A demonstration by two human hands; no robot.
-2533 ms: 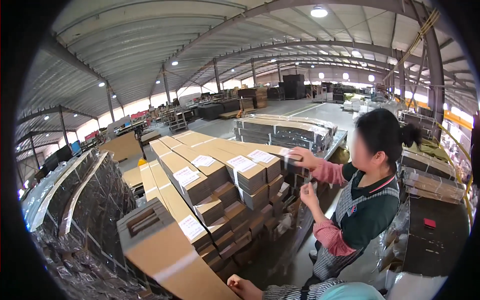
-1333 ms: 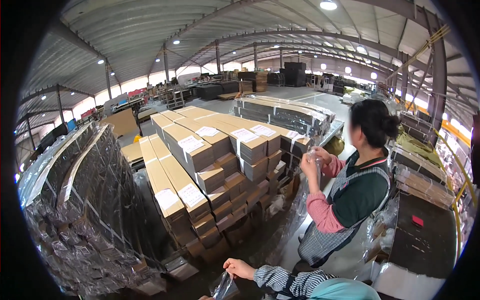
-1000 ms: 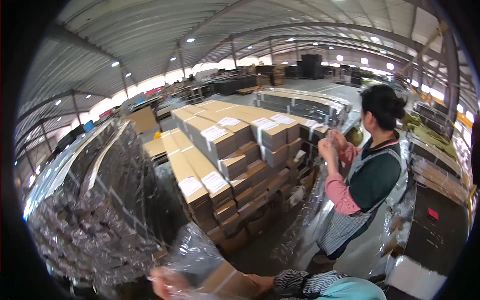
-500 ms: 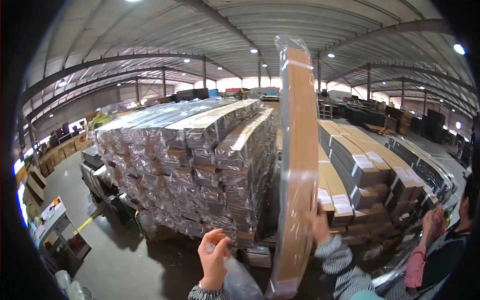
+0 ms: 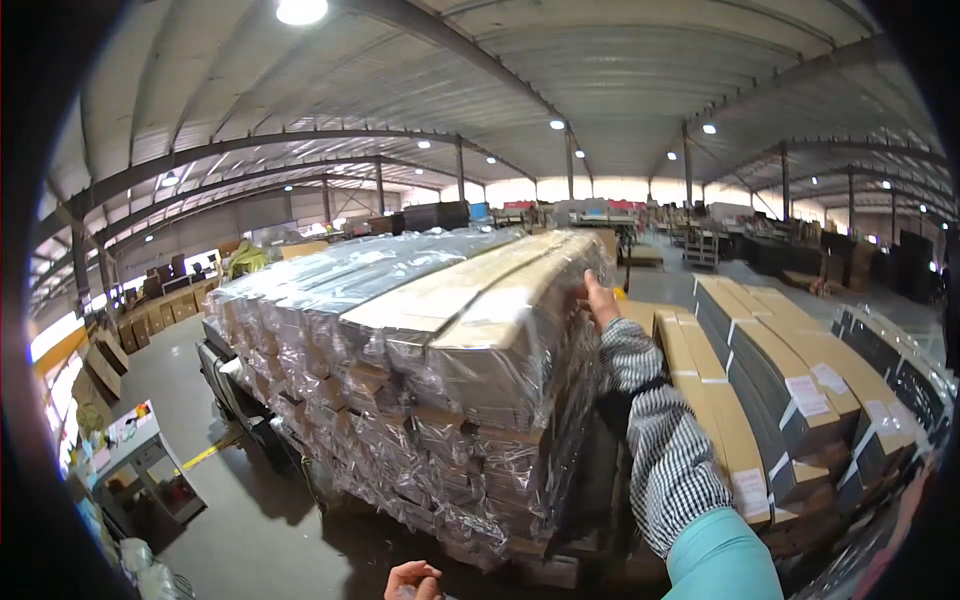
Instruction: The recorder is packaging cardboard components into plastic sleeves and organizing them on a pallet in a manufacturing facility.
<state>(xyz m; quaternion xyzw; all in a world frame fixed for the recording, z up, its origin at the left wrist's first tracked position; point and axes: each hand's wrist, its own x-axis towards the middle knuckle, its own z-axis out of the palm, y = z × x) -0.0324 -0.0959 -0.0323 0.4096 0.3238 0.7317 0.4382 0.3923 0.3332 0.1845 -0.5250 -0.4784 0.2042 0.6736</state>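
A long flat carton [image 5: 505, 320] in clear plastic lies on the top right of a tall wrapped stack [image 5: 480, 450]. My right arm reaches far forward along the stack's right side. My right hand [image 5: 600, 302] presses against the carton's far right side, its fingers partly hidden at the plastic. At the lower edge, my left hand [image 5: 412, 580] is only partly in view, with its fingers curled in. A sliver of clear plastic film [image 5: 406, 592] shows at those fingers.
Strapped brown and dark cartons [image 5: 770, 370] with white labels lie in low stacks on the right. A grey work table [image 5: 140, 450] stands at the left, near a yellow floor line [image 5: 212, 450]. Part of another person's arm [image 5: 905, 510] shows at the right rim.
The long wrapped carton, upright before, now lies on top of the stack. My right hand has gone forward with it. My left hand has dropped toward the lower edge, and the view has shifted.
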